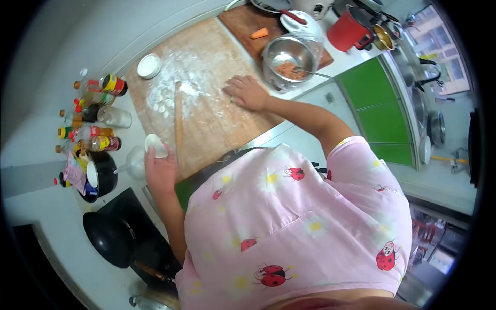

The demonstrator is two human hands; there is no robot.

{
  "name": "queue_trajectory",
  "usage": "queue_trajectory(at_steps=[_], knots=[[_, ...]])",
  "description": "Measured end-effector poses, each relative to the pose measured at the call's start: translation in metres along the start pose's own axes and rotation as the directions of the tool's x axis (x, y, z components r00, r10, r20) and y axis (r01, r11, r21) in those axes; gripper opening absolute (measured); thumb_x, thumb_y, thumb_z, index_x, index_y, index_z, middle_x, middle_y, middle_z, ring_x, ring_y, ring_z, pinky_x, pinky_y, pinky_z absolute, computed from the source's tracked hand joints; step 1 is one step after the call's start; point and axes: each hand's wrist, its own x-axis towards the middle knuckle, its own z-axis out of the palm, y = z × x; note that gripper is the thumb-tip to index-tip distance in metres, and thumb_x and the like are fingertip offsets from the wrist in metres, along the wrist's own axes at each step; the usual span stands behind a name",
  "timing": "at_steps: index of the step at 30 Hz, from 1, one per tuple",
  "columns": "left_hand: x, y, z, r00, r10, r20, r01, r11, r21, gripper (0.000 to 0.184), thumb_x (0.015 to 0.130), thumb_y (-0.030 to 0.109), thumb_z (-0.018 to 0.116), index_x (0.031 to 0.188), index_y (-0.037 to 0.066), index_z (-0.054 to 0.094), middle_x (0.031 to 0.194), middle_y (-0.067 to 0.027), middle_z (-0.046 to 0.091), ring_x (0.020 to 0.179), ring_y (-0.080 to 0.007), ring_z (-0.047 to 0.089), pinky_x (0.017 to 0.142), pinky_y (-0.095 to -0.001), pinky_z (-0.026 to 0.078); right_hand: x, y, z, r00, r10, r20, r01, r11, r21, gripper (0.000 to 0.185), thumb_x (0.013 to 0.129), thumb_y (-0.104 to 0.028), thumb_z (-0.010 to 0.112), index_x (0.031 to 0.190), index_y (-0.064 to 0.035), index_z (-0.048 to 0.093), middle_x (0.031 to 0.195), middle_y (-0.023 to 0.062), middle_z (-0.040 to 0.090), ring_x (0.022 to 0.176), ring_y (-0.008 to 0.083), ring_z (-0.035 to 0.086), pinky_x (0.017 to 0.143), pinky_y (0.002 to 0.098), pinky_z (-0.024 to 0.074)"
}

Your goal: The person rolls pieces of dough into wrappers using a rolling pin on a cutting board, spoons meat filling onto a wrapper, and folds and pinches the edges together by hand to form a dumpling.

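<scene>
A pale round dough wrapper (155, 145) rests in the fingers of my left hand (161, 168), near the left edge of the wooden board (222, 132). My right hand (247, 93) lies palm down on the board, fingers stretched out and holding nothing. Between the hands a wooden rolling pin (179, 119) lies lengthwise on the board. Flour (188, 77) is spread over the board's upper part, with several small pale dough pieces (164, 106) left of the pin. A round white stack or dish (149, 66) stands at the upper left corner; I cannot tell which.
A metal bowl (275, 50) with orange-brown filling and a spoon stands right of the board, beside a carrot piece (259, 33) on a second board. Several bottles (98, 111) line the left. A black pot (107, 173) and a wok (108, 238) stand lower left.
</scene>
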Motion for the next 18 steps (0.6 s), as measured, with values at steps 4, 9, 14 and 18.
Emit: queue_trajectory(at_steps=[4, 9, 14, 18], knots=[[0.023, -0.016, 0.011, 0.997, 0.069, -0.031, -0.064, 0.985, 0.163, 0.028, 0.100, 0.013, 0.052, 0.125, 0.001, 0.055, 0.122, -0.0139, 0.063, 0.111, -0.0239, 0.063, 0.093, -0.0380, 0.054, -0.017, -0.003, -0.025, 0.984, 0.058, -0.169, -0.069, 0.996, -0.060, 0.053, 0.085, -0.025, 0.063, 0.135, -0.0142, 0.050, 0.142, 0.0114, 0.048, 0.136, 0.0302, 0.040, 0.110, 0.0539, 0.0311], [0.060, -0.059, 0.034, 0.995, -0.033, 0.093, 0.006, 0.962, 0.272, 0.034, 0.100, 0.011, 0.051, 0.130, -0.005, 0.050, 0.129, -0.0176, 0.059, 0.120, -0.0290, 0.057, 0.097, -0.0409, 0.052, -0.041, 0.043, -0.085, 0.925, 0.164, -0.342, -0.183, 0.983, -0.023, 0.037, 0.082, -0.019, 0.064, 0.119, -0.0106, 0.062, 0.127, 0.0091, 0.061, 0.126, 0.0293, 0.050, 0.103, 0.0506, 0.0384], [0.086, -0.118, 0.129, 0.878, -0.337, 0.339, 0.261, 0.932, 0.252, 0.037, 0.102, 0.017, 0.046, 0.132, -0.004, 0.048, 0.130, -0.0224, 0.057, 0.121, -0.0335, 0.057, 0.097, -0.0420, 0.052, -0.038, 0.055, -0.149, 0.893, 0.433, -0.124, -0.268, 0.732, 0.627, 0.034, 0.093, -0.035, 0.058, 0.099, -0.0032, 0.070, 0.099, 0.0105, 0.070, 0.102, 0.0198, 0.062, 0.089, 0.0370, 0.0462], [0.105, -0.177, 0.177, 0.817, -0.417, 0.399, 0.260, 0.883, 0.391, 0.041, 0.104, 0.024, 0.040, 0.134, -0.003, 0.046, 0.131, -0.0218, 0.056, 0.115, -0.0341, 0.061, 0.093, -0.0398, 0.055, -0.037, 0.068, -0.176, 0.925, 0.292, 0.243, -0.333, 0.317, 0.888, 0.055, 0.096, -0.054, 0.050, 0.100, -0.0030, 0.071, 0.089, 0.0040, 0.064, 0.087, 0.0117, 0.055, 0.080, 0.0270, 0.0440]])
